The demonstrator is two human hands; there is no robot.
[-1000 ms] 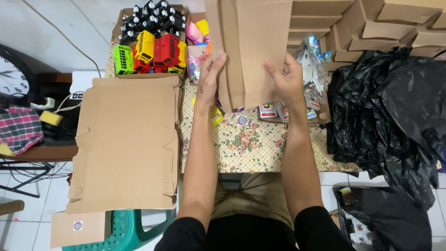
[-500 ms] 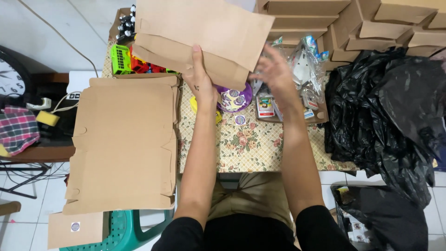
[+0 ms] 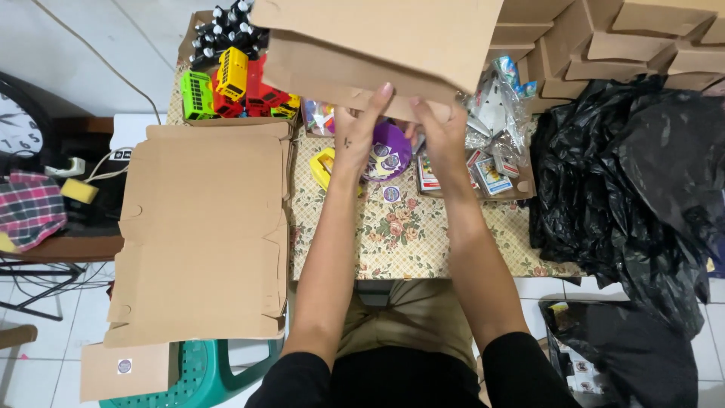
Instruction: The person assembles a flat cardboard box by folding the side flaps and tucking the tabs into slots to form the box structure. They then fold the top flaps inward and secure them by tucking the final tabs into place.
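The black plastic bags [image 3: 634, 181] stay heaped at the right, and the stack of flat cardboard sheets [image 3: 200, 234] stays on the left beside the desk [image 3: 408, 234] with its flowered cloth. The cardboard box blank [image 3: 377, 45], which a second ago stood upright and narrow between the hands, is now turned broad and level, raised above the far end of the desk. It has come nearer the camera than half a second ago and covers more of the tray of toy buses [image 3: 234, 87]. Behind it, folded cardboard boxes [image 3: 627, 34] are stacked as before. The left hand [image 3: 362, 125] grips the blank's near lower edge, fingers stretched up over the flap. The right hand [image 3: 438, 125], which was spread wide half a second ago, now closes on the same edge just beside the left. Below them a purple bowl [image 3: 393, 155] of round stickers shows, near a yellow tape roll [image 3: 323, 166].
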